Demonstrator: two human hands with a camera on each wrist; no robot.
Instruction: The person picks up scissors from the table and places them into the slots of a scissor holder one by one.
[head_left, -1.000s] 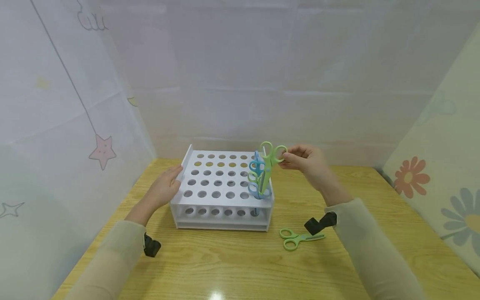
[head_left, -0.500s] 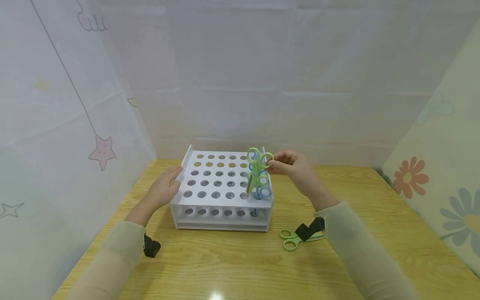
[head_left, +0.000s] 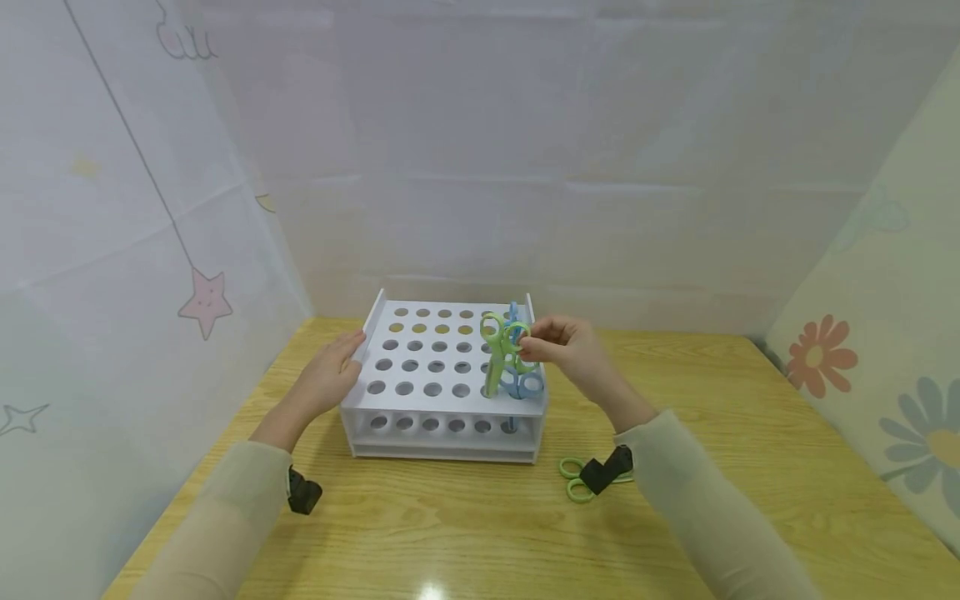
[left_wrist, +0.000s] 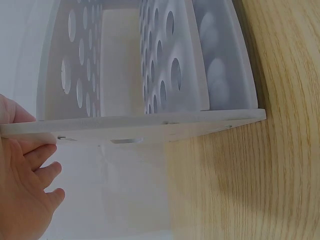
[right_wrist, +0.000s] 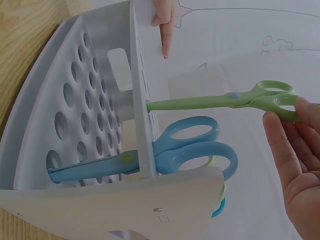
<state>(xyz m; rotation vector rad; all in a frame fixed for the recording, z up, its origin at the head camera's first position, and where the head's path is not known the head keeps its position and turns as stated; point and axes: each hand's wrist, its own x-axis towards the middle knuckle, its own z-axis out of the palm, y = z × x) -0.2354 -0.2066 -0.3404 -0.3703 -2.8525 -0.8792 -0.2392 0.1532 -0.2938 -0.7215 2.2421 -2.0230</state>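
My right hand (head_left: 562,346) pinches one handle loop of light-green scissors (head_left: 495,358), held upright over the rack. Their blade tips meet a front-row hole of the white holed rack (head_left: 435,402), second from the right, as the right wrist view also shows. Beside them, blue scissors (right_wrist: 190,152) stand in the front right corner hole, with the blade reaching the lower shelf. More green and blue scissors behind them are partly hidden. My left hand (head_left: 326,373) grips the rack's left side panel (left_wrist: 125,122), with the panel's edge between its digits.
Another pair of green scissors (head_left: 577,490) lies on the wooden table (head_left: 450,525) to the right of the rack, partly covered by the black wrist camera (head_left: 607,469). A pale patterned cloth (head_left: 480,167) hangs behind and at both sides.
My right hand has moved left and down with the green scissors, from above the rack's right edge to the hole beside the blue pair. The left hand stays put.
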